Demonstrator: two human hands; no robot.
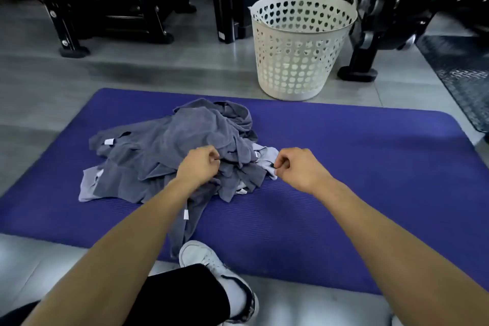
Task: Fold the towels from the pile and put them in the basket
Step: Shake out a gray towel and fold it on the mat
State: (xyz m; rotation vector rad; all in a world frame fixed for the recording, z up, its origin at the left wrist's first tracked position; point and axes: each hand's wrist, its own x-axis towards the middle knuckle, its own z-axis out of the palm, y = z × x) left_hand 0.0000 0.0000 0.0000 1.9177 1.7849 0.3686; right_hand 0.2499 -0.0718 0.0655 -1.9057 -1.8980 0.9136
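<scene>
Pinching crumpled grey terry towels [169, 151], both hands; perforated plastic basket [299, 42] beyond.

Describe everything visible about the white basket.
The basket is a round, off-white tub that looks like plastic, tapering toward its base, its wall pierced all over with heart-shaped holes. A loop handle rises from the far rim. It stands upright on the grey floor, just beyond the far edge of the purple mat, with dark gym equipment behind it. Nothing shows inside it, and neither hand touches it.

Head view, forward and down, close over the mat [344, 153].
</scene>
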